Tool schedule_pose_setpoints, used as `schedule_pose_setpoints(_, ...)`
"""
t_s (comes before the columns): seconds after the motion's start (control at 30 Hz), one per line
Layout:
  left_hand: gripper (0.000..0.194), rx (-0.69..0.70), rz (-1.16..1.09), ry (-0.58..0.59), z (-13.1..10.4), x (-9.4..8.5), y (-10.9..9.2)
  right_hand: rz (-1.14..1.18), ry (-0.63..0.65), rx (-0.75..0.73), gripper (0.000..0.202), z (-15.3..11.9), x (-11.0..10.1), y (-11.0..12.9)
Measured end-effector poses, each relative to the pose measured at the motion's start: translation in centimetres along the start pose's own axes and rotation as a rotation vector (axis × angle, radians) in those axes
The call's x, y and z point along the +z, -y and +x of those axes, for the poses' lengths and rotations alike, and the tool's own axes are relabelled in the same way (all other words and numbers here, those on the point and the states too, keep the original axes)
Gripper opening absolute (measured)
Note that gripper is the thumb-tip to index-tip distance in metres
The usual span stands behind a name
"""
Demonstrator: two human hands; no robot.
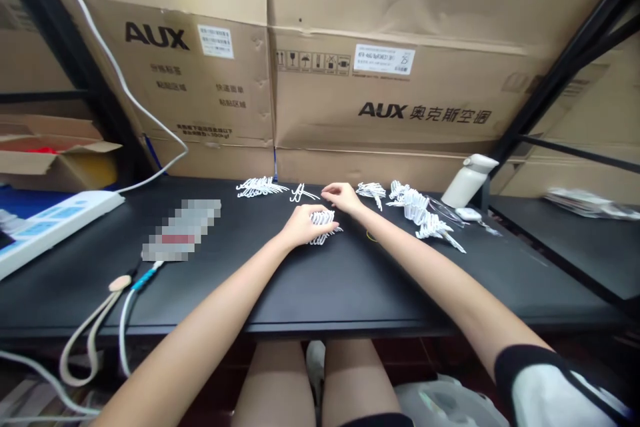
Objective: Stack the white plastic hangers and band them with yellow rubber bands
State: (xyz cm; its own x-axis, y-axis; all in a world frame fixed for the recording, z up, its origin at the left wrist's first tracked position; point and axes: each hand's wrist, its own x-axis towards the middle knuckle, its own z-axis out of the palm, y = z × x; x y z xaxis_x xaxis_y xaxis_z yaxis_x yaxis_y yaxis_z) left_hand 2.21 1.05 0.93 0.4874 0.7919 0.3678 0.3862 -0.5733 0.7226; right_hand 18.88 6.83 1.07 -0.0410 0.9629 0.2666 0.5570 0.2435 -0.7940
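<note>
A bundle of slim, curved white pieces [323,216], ridged where they are stacked side by side, is clasped in the grip of the left hand [303,225] just above the smooth, matte black counter [345,290]. The fingertips of the right hand [342,197] are bent close to a few loose, hooked strands [301,194], but whether anything is pinched in that grip cannot be told. Similar spiky clusters [419,208] are laid out farther right, near a cream, cylindrical bottle [469,183].

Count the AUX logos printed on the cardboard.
2: the left AUX logo, upper left, beside a white label; the right AUX logo, just left of large Chinese characters. Others may be hidden.
</note>
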Motion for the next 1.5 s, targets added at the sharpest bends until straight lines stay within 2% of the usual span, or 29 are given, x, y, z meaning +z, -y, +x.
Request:
schedule_pose_setpoints(0.03, 0.038, 0.007, 0.004, 0.0, 0.0, 0.0, 0.0, -0.108, -0.012, -0.044, 0.019, 0.6, 0.6, -0.1)
schedule_pose_setpoints(0.13, 0.037, 0.013, 0.024, -0.004, -0.1, 0.0, 0.1, -0.242, -0.009, -0.083, 0.017, 1.8, 2.0, -0.3)
schedule_pose_setpoints(0.27, 0.038, -0.006, 0.027, -0.005, 0.0, -0.1, 0.1, -0.352, 0.043, -0.1, 0.013, 1.8, 1.8, -0.7)
schedule_pose_setpoints(0.53, 0.041, -0.021, -0.014, 0.004, -0.1, -0.1, 0.0, -0.634, 0.117, -0.027, 0.016, -1.0, -3.4, -1.9)
schedule_pose_setpoints(0.7, 0.04, -0.015, 0.006, 0.016, 0.0, -0.4, -0.4, -0.703, 0.209, 0.045, 0.011, -3.7, -6.1, -2.1)
schedule_pose_setpoints(0.77, 0.039, -0.008, 0.024, 0.023, -0.1, -0.5, -0.7, -0.689, 0.185, 0.014, 0.006, -4.5, -6.1, -2.3)
schedule_pose_setpoints(0.87, 0.039, 0.009, 0.06, 0.031, -0.1, -0.6, -0.9, -0.623, 0.043, -0.094, 0.012, -5.3, -5.2, -2.5)
schedule_pose_setpoints(0.93, 0.039, 0.007, 0.082, 0.036, -0.1, -0.7, -1.0, -0.511, 0.012, -0.114, 0.011, -5.5, -4.7, -2.6)
schedule_pose_setpoints(1.07, 0.038, 0.018, 0.107, 0.036, -0.1, -0.8, -1.1, -0.191, 0.078, -0.048, 0.015, -5.9, -4.9, -2.3)
schedule_pose_setpoints(1.2, 0.039, 0.031, 0.113, 0.029, -0.1, -0.8, -1.2, 0.057, 0.234, 0.016, 0.022, -6.3, -6.4, -2.0)
schedule_pose_setpoints(1.37, 0.039, 0.041, 0.115, 0.027, -0.1, -0.9, -1.2, 0.123, 0.362, -0.004, 0.025, -6.5, -7.8, -2.0)
schedule_pose_setpoints(1.5, 0.036, 0.051, 0.107, 0.033, -0.1, -0.9, -1.1, 0.109, 0.423, -0.052, 0.025, -6.6, -7.7, -1.5)
